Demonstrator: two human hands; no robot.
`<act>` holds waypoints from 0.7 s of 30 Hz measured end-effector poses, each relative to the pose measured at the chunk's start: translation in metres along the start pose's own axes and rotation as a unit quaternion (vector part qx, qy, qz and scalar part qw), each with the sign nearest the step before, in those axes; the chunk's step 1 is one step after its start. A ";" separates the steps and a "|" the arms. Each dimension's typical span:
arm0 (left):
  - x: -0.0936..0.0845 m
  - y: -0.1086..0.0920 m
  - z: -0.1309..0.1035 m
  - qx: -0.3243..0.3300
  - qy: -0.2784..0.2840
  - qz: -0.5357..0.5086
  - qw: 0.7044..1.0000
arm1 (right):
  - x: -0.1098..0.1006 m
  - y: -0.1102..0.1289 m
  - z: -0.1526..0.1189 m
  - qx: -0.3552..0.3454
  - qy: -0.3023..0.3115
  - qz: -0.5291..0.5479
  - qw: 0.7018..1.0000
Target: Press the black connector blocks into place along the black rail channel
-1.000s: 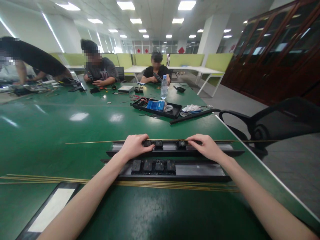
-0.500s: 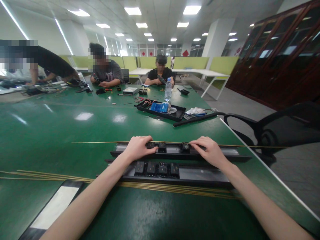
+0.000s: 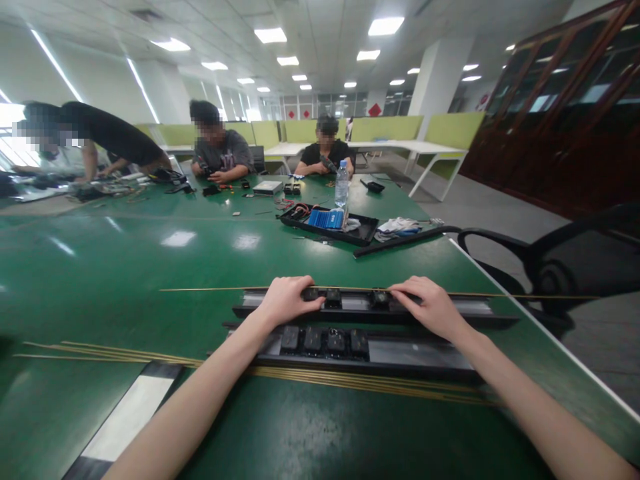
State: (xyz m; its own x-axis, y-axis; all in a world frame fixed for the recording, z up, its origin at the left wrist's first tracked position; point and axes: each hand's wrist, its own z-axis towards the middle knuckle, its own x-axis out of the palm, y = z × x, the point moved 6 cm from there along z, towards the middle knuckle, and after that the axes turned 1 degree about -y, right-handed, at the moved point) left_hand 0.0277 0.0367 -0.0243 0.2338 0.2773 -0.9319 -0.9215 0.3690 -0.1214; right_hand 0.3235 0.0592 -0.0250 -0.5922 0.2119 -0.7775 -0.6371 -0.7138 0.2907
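Observation:
A long thin brass-coloured rod lies along the back of the farther black channel-shaped rail, across several small black blocks. My left hand is closed at the left end of this rail, thumb and fingers around a black block and against the rod. With fingertips pinched together, my right hand holds the rod just right of the rightmost block. In front lies a second black rail, with several black blocks in a row inside it.
Several loose brass rods lie before the near rail. At left is a black-and-white flat piece. Farther off stand a black tray, a water bottle, gloves and a black bar. Other people work across the green table.
The camera view has shifted slightly, so everything appears a little farther right and lower. My hands keep about the same places on the rod and farther rail.

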 end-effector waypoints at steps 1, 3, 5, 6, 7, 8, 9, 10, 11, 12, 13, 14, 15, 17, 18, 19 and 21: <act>0.000 0.000 0.000 -0.001 -0.002 -0.001 1.000 | 0.000 0.000 0.000 -0.001 -0.001 -0.002 1.000; 0.000 0.000 -0.001 -0.004 -0.004 -0.002 1.000 | 0.000 0.000 0.000 -0.003 -0.003 -0.005 1.000; -0.001 0.000 -0.001 -0.004 -0.004 -0.003 1.000 | 0.001 0.001 0.000 -0.003 -0.001 -0.007 1.000; -0.001 0.000 -0.001 -0.005 -0.002 -0.004 1.000 | 0.001 0.001 0.001 -0.003 0.000 -0.009 1.000; -0.001 0.000 -0.001 -0.006 0.000 -0.004 1.000 | 0.001 0.001 0.001 -0.003 0.000 -0.010 1.000; 0.000 0.001 -0.001 -0.008 0.003 -0.004 1.000 | 0.001 0.001 0.001 -0.003 -0.001 -0.011 1.000; 0.000 0.001 0.000 -0.009 0.005 -0.004 1.000 | 0.001 0.001 0.001 -0.003 -0.001 -0.011 1.000; 0.000 0.001 0.000 -0.010 0.007 -0.003 1.000 | 0.001 0.001 0.001 -0.002 -0.001 -0.011 1.000; 0.000 0.001 0.000 -0.009 0.009 -0.002 1.000 | 0.001 0.001 0.001 -0.002 0.000 -0.011 1.000; 0.000 0.001 0.000 -0.008 0.008 -0.001 1.000 | 0.001 0.001 0.001 -0.002 0.001 -0.010 1.000; 0.000 0.000 0.000 -0.006 0.008 0.000 1.000 | 0.001 0.001 0.001 -0.002 0.002 -0.010 1.000; 0.000 0.000 0.000 -0.005 0.007 0.001 1.000 | 0.002 0.001 0.000 -0.001 0.004 -0.009 1.000; 0.000 0.000 0.000 -0.004 0.007 0.002 1.000 | 0.002 0.000 0.000 -0.001 0.003 -0.009 1.000; -0.001 -0.001 0.000 -0.003 0.007 0.001 1.000 | 0.001 0.000 0.000 -0.001 0.002 -0.006 1.000; -0.001 -0.001 0.000 -0.003 0.007 0.001 1.000 | 0.002 -0.001 0.000 0.000 0.001 -0.005 1.000; -0.002 -0.001 0.000 -0.004 0.008 -0.001 1.000 | 0.002 -0.001 0.000 0.000 0.000 -0.004 1.000; -0.002 -0.001 0.000 -0.005 0.007 -0.003 1.000 | 0.002 -0.001 0.000 0.001 -0.001 -0.003 1.000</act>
State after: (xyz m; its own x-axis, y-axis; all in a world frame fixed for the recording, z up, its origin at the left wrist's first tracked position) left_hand 0.0278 0.0353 -0.0221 0.2352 0.2618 -0.9360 -0.9232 0.3613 -0.1309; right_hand 0.3230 0.0605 -0.0263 -0.5882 0.2175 -0.7789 -0.6417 -0.7116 0.2859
